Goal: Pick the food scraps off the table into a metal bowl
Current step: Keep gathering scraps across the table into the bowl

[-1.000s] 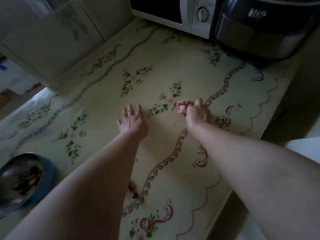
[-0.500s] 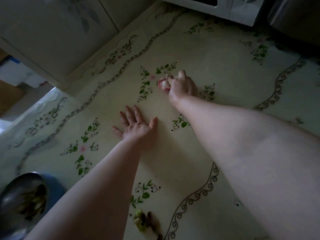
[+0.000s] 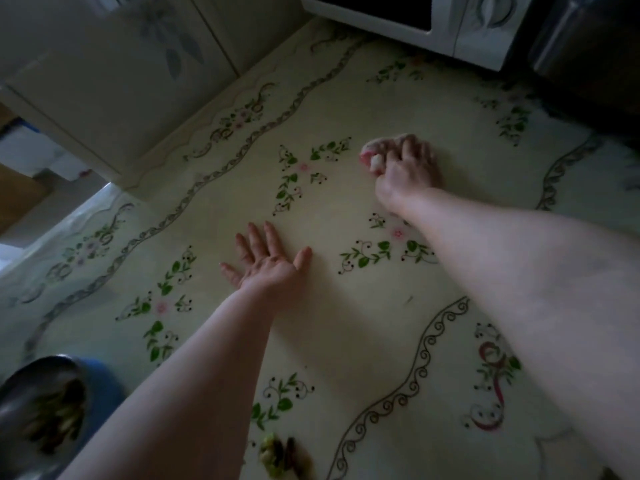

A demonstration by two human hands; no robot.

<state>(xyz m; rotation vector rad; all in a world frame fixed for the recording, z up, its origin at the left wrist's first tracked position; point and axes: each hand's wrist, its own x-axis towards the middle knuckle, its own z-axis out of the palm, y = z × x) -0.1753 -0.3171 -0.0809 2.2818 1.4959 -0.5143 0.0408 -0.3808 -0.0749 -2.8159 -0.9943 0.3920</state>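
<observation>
With a pale scrap pinched in its fingers, the right hand sits closed on the surface, far from the bowl. Left hand lies flat nearby, fingers spread, holding nothing. Well behind both hands, a green-brown clump waits on the surface near the left forearm. Bowl already holds scraps, so I'd call this partway: one in hand, one clump left.

Domestic kitchen: microwave oven and dark countertop appliance stand on floral-clothed tabletop.
</observation>
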